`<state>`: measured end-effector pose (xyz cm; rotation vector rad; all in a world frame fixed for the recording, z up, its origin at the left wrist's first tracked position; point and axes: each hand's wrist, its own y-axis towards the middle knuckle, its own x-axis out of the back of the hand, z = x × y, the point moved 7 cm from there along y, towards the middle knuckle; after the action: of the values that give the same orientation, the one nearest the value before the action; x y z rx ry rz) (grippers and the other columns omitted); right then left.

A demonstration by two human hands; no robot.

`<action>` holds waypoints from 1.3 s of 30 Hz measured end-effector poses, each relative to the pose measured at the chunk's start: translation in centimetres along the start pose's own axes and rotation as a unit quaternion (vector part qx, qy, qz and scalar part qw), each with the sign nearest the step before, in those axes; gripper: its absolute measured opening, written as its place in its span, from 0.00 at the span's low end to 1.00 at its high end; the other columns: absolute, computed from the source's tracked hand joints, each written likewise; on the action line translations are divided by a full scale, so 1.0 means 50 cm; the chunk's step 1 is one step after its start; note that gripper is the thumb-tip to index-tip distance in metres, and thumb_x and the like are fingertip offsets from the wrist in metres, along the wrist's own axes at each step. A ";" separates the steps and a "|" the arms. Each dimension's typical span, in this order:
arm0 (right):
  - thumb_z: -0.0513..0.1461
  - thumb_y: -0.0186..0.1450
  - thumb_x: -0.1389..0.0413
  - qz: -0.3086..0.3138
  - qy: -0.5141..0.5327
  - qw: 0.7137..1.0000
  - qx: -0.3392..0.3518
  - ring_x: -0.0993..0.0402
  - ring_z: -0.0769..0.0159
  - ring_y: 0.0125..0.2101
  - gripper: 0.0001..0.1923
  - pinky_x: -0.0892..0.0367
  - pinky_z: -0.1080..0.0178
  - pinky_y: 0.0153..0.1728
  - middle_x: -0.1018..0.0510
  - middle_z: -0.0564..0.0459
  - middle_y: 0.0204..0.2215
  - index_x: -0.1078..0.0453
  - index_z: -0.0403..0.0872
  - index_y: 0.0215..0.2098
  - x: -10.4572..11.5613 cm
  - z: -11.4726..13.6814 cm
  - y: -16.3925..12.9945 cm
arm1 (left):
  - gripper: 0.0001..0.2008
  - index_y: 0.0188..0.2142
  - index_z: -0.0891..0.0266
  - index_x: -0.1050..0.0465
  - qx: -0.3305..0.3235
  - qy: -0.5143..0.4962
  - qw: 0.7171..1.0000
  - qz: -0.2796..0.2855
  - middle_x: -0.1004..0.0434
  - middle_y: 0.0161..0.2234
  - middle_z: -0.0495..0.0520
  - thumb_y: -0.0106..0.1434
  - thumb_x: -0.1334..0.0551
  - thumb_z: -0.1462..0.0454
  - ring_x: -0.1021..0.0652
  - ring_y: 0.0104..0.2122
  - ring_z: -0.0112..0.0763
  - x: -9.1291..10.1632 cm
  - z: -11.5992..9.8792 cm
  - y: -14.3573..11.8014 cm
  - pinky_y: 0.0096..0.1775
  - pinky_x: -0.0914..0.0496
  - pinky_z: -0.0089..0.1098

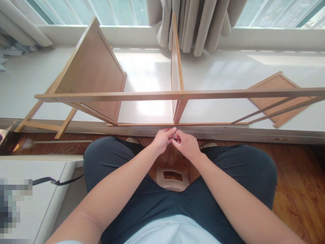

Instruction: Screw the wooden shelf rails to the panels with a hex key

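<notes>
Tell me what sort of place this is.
Probably a room in a home, by a window. Grey curtains hang over a white window ledge, the floor is wood, and a half-built wooden shelf frame lies on the ledge before the seated person.

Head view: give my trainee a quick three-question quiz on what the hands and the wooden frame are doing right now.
1. True or false: the left hand and right hand meet around a small metal part.
2. The upright divider panel joins the long wooden rail: A) at its left end, B) near its middle, C) at its right end.
3. Fill in: between the knees stands a pale plastic ____.

Key: 1 true; 2 B; 3 stool.
</notes>
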<state>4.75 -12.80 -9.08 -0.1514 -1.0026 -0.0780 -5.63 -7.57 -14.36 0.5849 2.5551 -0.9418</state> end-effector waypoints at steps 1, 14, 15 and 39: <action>0.43 0.67 0.39 0.001 0.001 1.000 0.000 0.27 0.64 0.28 0.06 0.47 0.63 0.31 0.20 0.57 0.28 0.30 0.51 0.36 0.000 0.001 0.000 | 0.23 0.28 0.66 0.25 -0.002 0.000 1.000 -0.001 0.24 0.26 0.54 0.50 0.21 0.51 0.24 0.28 0.30 0.001 0.000 0.000 0.31 0.34 0.30; 0.43 0.68 0.40 -0.007 -0.003 1.000 0.020 0.28 0.64 0.27 0.06 0.47 0.63 0.30 0.19 0.57 0.28 0.30 0.50 0.36 -0.005 0.004 -0.002 | 0.22 0.26 0.67 0.25 -0.016 0.011 1.000 -0.003 0.26 0.24 0.53 0.51 0.21 0.52 0.24 0.26 0.31 -0.007 -0.015 -0.006 0.31 0.33 0.31; 0.43 0.68 0.40 -0.009 -0.005 1.000 0.020 0.28 0.64 0.27 0.06 0.47 0.63 0.30 0.19 0.57 0.28 0.30 0.50 0.36 -0.004 0.004 -0.002 | 0.22 0.26 0.67 0.25 -0.015 0.012 1.000 -0.005 0.26 0.24 0.53 0.51 0.21 0.52 0.24 0.26 0.30 -0.007 -0.015 -0.006 0.30 0.34 0.31; 0.45 0.69 0.41 -0.027 0.018 0.999 0.006 0.27 0.63 0.27 0.07 0.47 0.63 0.30 0.20 0.57 0.27 0.28 0.51 0.39 0.000 0.001 -0.006 | 0.23 0.30 0.67 0.25 -0.007 -0.027 1.000 0.003 0.23 0.25 0.52 0.47 0.19 0.53 0.23 0.23 0.30 -0.010 -0.010 0.004 0.28 0.31 0.31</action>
<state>4.68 -13.07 -9.02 -0.1117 -0.9714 -0.1243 -5.21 -7.22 -13.89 0.5551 2.5082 -0.9240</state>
